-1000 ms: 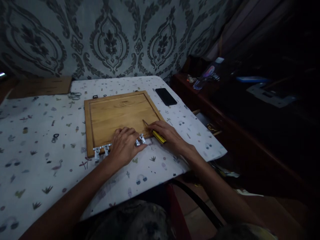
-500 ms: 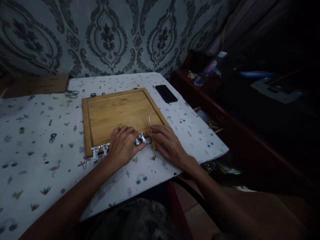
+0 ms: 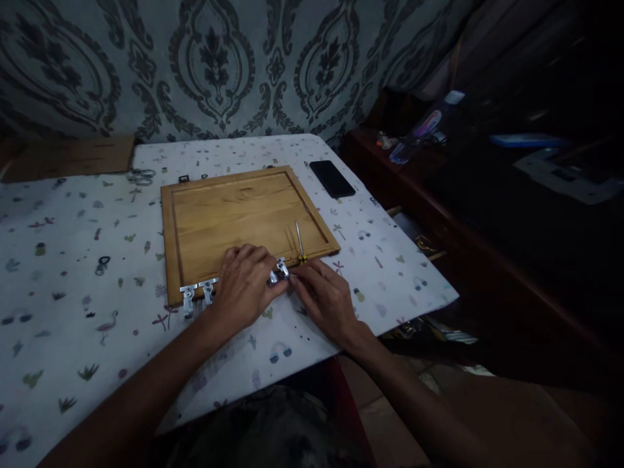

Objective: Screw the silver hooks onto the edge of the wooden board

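The left hand [image 3: 246,283] is partly hiding metal hinges [image 3: 189,300] along the near edge of a framed, grained wooden panel [image 3: 238,214], its grip impossible to tell. The right hand [image 3: 327,298] is grasping a slim-shafted screwdriver [image 3: 299,240], mostly concealing its handle. The panel is lying on patterned cloth [image 3: 124,250].

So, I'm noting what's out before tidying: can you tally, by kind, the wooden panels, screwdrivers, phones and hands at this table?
Wooden panel: 1
Screwdriver: 1
Phone: 1
Left hand and right hand: 2
Total: 5
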`<state>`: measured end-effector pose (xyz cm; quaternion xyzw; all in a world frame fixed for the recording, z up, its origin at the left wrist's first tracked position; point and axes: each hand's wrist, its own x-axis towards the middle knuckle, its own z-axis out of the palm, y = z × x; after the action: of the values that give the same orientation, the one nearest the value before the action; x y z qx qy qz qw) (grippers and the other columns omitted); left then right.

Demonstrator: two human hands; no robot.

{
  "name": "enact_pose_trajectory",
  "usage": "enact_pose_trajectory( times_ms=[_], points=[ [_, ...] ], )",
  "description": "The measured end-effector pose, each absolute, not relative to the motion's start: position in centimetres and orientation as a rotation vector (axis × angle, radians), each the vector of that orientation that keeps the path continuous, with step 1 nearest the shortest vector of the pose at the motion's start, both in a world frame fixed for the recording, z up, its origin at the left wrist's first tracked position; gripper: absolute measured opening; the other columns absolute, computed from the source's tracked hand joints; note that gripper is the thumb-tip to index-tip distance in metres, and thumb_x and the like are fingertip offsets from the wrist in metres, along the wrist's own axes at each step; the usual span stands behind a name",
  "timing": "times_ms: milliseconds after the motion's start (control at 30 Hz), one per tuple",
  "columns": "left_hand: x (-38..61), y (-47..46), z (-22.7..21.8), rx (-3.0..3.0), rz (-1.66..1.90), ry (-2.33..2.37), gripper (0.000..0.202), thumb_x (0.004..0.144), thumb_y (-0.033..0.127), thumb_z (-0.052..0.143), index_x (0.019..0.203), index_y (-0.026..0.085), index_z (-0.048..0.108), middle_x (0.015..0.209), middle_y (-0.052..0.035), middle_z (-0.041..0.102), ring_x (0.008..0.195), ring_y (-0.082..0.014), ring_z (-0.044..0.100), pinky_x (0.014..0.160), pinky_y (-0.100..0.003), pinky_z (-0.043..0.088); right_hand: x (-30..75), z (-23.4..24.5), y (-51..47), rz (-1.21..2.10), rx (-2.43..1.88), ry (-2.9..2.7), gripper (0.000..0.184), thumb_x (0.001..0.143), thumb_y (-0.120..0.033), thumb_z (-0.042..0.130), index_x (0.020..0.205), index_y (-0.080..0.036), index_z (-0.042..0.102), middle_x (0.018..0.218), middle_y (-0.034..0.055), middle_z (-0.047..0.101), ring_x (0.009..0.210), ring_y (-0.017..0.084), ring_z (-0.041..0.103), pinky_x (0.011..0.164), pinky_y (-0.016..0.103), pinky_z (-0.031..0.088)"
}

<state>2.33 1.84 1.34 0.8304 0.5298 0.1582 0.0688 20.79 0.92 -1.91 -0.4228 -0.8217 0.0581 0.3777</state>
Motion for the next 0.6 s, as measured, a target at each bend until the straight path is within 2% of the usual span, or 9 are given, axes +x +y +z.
enact_pose_trajectory(
  times_ms=[167,367,600],
  points=[
    [2.3,1.9,1.2,2.506,0.452,1.598,0.029,0.088,0.046,0.068,0.097,0.018,0.07,0.1,-0.0055,0.07,0.104,-0.0285,0.058,0.089,-0.044,0.039,21.2,-2.0,0.9,0.088,-1.13,-2.154,0.024,0.097,-0.016,0.05,0.113,-0.016,0.067,0.088,0.0073,0.064,0.078,0.018,0.062,0.065,0.03,0.054],
    [2.4,1.9,1.2,2.494,0.448,1.599,0.029,0.089,0.046,0.068,0.1,0.019,0.071,0.101,-0.0055,0.07,0.104,-0.0277,0.058,0.089,-0.044,0.039,21.8,-1.9,2.4,-0.16,-1.094,-2.301,0.029,0.095,-0.014,0.05,0.117,-0.016,0.069,0.114,0.0155,0.065,0.1,0.027,0.055,0.082,0.043,0.051],
    [2.4,2.0,1.2,2.49,0.469,1.592,0.03,0.088,0.046,0.07,0.1,0.019,0.071,0.101,-0.0053,0.071,0.103,-0.0267,0.06,0.089,-0.043,0.04,22.3,-2.9,2.9,-0.164,-1.148,-2.406,0.036,0.097,-0.018,0.05,0.129,-0.024,0.065,0.131,0.014,0.06,0.113,0.029,0.05,0.089,0.046,0.046]
  ],
)
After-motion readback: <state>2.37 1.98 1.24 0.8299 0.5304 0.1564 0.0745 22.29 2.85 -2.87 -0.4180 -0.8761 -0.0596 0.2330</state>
